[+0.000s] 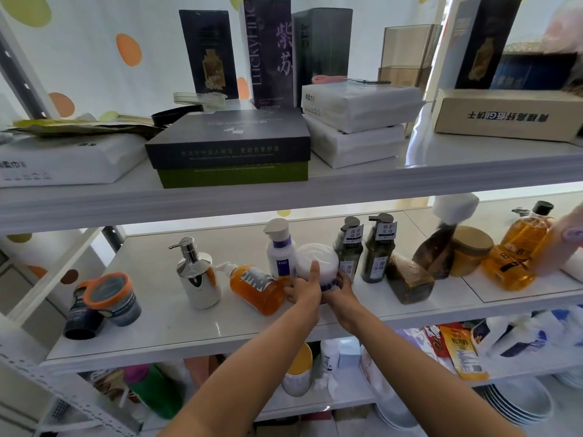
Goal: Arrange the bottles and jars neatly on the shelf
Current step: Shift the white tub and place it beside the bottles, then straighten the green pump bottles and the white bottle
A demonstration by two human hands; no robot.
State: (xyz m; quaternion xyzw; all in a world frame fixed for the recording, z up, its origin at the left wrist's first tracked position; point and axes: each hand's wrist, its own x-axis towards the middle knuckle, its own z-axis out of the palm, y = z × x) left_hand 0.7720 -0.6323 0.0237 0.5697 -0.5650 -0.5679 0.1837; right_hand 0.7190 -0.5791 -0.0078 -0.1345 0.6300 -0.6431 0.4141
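Head view, looking down onto a white shelf unit, three boards in sight.

On the top board:
- four tall dark boxes upright along the back
- three white tissue packs, two stacked and one apart at the left
- two flat boxes stacked, dark over green
- one long cardboard box at the right

On the middle board, bottles first:
- two upright orange bottles close together at the right end
- one lying orange bottle on its side near the centre
- two dark green pump bottles upright, side by side
- one chrome pump bottle upright, just left of the lying one
- one white bottle with a purple label, upright behind the centre
- one brown pouch leaning, with one brown block in front of it

Then four jars:
- one amber jar beside the pouch
- two dark jars at the left end, the orange-lidded one tilted against the other
- one white jar at the centre of the middle board, just in front of the white bottle and beside the left green pump bottle; resting or slightly lifted, cannot tell

White jar gripped from both sides, with the left hand curled round its left flank, thumb up the front, and the right hand curled round its right flank.
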